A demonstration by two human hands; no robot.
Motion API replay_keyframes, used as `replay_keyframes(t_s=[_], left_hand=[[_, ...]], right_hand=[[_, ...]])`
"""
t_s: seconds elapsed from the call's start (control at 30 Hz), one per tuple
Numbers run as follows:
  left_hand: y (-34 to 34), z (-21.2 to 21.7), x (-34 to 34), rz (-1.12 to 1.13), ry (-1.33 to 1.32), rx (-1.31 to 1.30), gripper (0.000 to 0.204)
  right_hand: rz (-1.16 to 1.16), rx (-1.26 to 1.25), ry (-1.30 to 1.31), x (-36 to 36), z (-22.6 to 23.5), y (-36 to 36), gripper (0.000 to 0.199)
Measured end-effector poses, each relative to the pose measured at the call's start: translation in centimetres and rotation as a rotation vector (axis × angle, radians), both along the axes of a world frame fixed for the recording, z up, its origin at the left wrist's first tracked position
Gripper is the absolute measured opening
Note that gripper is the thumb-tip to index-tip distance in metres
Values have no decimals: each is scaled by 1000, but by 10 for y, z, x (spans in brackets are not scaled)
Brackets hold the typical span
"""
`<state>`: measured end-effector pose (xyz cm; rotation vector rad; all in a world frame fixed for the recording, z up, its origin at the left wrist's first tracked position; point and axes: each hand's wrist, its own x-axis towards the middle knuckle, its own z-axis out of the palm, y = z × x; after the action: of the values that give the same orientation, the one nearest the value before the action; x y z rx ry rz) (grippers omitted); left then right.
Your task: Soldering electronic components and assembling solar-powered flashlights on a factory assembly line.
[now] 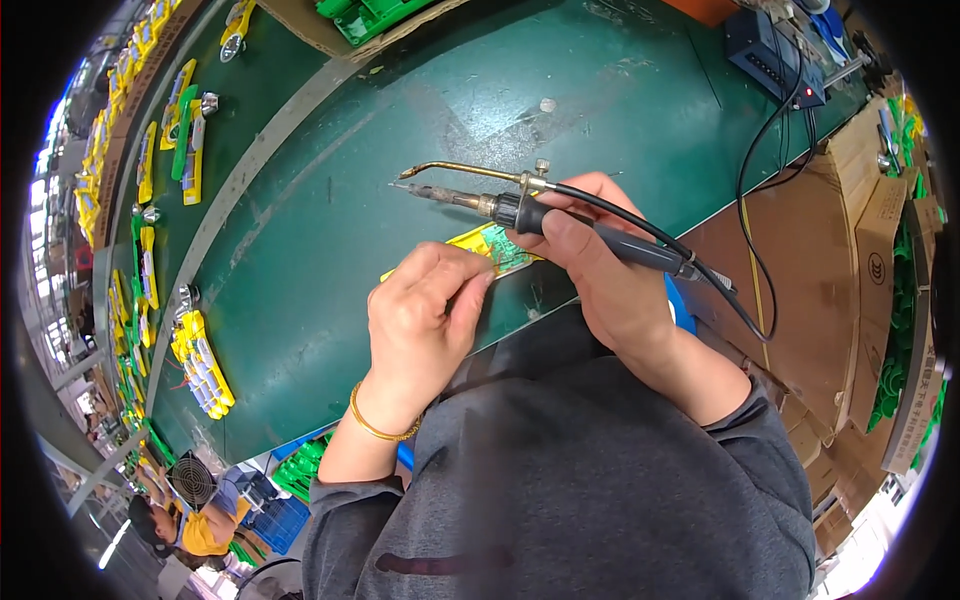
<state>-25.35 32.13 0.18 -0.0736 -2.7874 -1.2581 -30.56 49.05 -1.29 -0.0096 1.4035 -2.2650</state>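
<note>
Green is the top of the table. At the table's far edge a carton with green parts is placed, and near its far right corner a dark control box is seen. Above the table's near edge, the iron is held by the right hand, gripped between thumb and fingers; it is pointed toward the table's left side. At the same near edge, a yellow case is partly covered by the left hand. Thumb and forefinger are held close together there; whether something is pinched cannot be told. In the case a green board is shown.
</note>
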Motion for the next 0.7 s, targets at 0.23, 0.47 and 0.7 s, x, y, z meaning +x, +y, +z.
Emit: replay_keyframes(t_s=[0.23,0.47,0.7], left_hand=[[10,7,-9,40,-146,-45,7],[19,6,-12,100,-207,-124,2],[25,6,-16,90,-185,-141,6]], right_hand=[[-137,18,-67,1,24,23,17],[-123,409,144,6,17,78,15],[62,688,527,-4,18,93,20]])
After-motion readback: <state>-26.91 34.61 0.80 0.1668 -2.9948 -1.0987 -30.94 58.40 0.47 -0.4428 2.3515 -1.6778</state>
